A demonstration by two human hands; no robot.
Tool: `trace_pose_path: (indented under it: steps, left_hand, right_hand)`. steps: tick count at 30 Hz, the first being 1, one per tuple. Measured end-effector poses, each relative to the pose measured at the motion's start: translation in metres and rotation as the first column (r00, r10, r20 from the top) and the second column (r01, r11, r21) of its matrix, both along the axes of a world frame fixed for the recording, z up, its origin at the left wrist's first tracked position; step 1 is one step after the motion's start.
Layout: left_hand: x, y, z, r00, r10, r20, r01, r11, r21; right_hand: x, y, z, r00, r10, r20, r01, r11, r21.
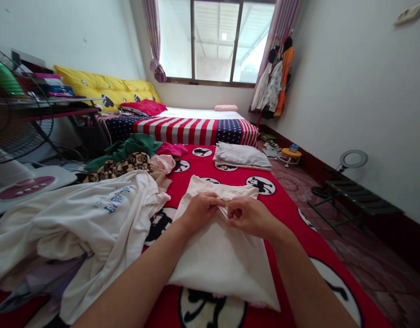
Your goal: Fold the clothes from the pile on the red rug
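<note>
While hands [227, 213] pinch cloth [220, 255], red bedspread [292, 214], window [217, 41]

Bright daylight from the window [215, 41]; sharp picture, edges stretched.

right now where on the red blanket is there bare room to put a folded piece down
Free: the red blanket right of the cream garment that the left hand and right hand pinch, up to the bed edge; also the strip between that garment and the folded grey-white stack. Crowded: the whole left side, under the white shirt and the clothes pile.
</note>
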State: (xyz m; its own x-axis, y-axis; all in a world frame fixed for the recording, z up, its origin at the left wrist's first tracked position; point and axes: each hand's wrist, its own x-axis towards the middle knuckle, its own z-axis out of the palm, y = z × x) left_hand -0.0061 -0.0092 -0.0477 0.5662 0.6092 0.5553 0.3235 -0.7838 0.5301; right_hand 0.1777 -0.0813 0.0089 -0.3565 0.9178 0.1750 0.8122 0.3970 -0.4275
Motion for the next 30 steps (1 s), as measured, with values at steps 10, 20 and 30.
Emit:
trace_pose_path:
  steps: [10, 20, 30]
  left_hand:
    - [-0.002, 0.001, -0.001, 0.999, 0.043, 0.019, -0.043, 0.999, 0.013]
    - [-0.002, -0.002, 0.002, 0.998, 0.032, -0.051, -0.031, 0.999, 0.019]
    - [-0.001, -0.002, 0.003, 0.998, 0.058, 0.005, -0.058, 0.998, 0.012]
  right_hand:
    - [0.000, -0.005, 0.004, 0.996, -0.064, 0.055, 0.066, 0.997, -0.033]
    - [0.014, -0.006, 0.014, 0.958, -0.164, 0.235, 0.142, 0.984, 0.107]
    - [0.025, -0.006, 0.019, 0.884, -0.436, 0.168, 0.430, 0.900, 0.071]
